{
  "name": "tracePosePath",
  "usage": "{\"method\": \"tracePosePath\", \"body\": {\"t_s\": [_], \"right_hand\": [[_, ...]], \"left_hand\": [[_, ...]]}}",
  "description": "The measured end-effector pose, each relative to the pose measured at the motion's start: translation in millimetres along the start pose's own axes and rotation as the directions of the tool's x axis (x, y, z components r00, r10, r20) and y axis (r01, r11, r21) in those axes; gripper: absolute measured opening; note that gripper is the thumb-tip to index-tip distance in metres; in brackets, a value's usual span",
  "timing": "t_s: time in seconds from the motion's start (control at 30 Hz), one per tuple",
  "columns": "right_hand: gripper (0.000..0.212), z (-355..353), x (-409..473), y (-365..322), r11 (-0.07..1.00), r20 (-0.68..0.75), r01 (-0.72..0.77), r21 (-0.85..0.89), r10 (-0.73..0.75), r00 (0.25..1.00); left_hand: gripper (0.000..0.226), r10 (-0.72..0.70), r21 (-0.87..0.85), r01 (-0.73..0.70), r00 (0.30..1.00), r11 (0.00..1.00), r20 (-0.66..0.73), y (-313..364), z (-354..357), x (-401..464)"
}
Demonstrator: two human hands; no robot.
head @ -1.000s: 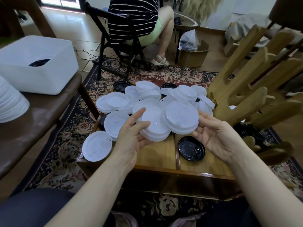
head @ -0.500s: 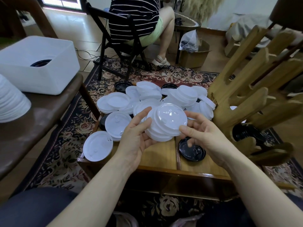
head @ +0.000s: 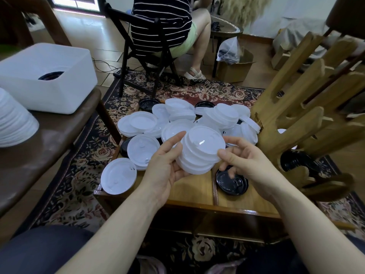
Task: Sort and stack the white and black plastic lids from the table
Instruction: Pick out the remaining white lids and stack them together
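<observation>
My left hand (head: 165, 167) holds a small stack of white lids (head: 200, 149) from its left side, above the low wooden table (head: 194, 191). At the stack's right edge, the thumb and fingers of my right hand (head: 244, 161) curl in and touch the top lid. Behind the stack a heap of loose white lids (head: 189, 119) covers the far half of the table. One white lid (head: 118, 176) hangs over the table's left corner. A black lid (head: 232, 179) lies flat below my right hand, and others peek out at the heap's far edge (head: 149, 103).
A wooden rack (head: 300, 119) stands at the table's right with black lids (head: 294, 161) in its lower slot. On the left a brown bench (head: 49, 139) carries a white bin (head: 47, 76) and a tall stack of white lids (head: 13, 123). A person sits on a chair (head: 144, 46) beyond.
My right hand brought its stack of white lids leftward and set it onto the stack in my left hand. The two stacks are now one, and the right hand's fingers have curled at its edge.
</observation>
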State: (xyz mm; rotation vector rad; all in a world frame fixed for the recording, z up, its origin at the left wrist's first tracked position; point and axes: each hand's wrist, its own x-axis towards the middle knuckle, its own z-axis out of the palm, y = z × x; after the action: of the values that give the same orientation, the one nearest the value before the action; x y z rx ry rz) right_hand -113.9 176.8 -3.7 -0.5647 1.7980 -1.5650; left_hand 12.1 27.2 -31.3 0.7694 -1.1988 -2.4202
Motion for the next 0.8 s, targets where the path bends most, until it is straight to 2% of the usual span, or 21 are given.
{"method": "tracePosePath", "body": {"t_s": [0.1, 0.23, 0.47, 0.57, 0.7, 0.8], "right_hand": [[0.066, 0.1, 0.0, 0.1, 0.999, 0.034, -0.047, 0.027, 0.046, 0.998], [0.062, 1.9, -0.7, 0.8, 1.000, 0.034, -0.030, -0.010, 0.030, 0.999], [0.063, 5.3, -2.5, 2.4, 0.988, 0.013, 0.036, -0.147, -0.034, 0.999], [0.061, 6.6, -2.8, 3.6, 0.984, 0.025, 0.040, -0.173, -0.037, 0.999], [0.056, 6.1, -1.7, 5.0, 0.982, -0.009, 0.038, -0.186, -0.041, 0.999], [0.053, 5.3, -1.2, 6.7, 0.985, -0.044, 0.021, -0.169, -0.029, 0.999]], "left_hand": [[0.029, -0.003, 0.000, 0.003, 1.000, 1.000, -0.009, 0.3, 0.8, -0.5], [0.031, -0.013, 0.000, 0.013, 1.000, 1.000, -0.010, 1.5, 1.9, -1.6], [0.062, -0.011, 0.048, 0.010, 1.000, 0.999, 0.019, 1.1, 4.1, -2.5], [0.066, 0.003, 0.027, -0.004, 1.000, 1.000, 0.012, 0.5, 3.5, -2.0], [0.060, 0.023, 0.013, -0.023, 1.000, 1.000, -0.001, -0.2, 2.7, -1.8], [0.044, 0.020, 0.029, -0.020, 1.000, 0.999, -0.005, -0.8, 2.3, -1.5]]}}
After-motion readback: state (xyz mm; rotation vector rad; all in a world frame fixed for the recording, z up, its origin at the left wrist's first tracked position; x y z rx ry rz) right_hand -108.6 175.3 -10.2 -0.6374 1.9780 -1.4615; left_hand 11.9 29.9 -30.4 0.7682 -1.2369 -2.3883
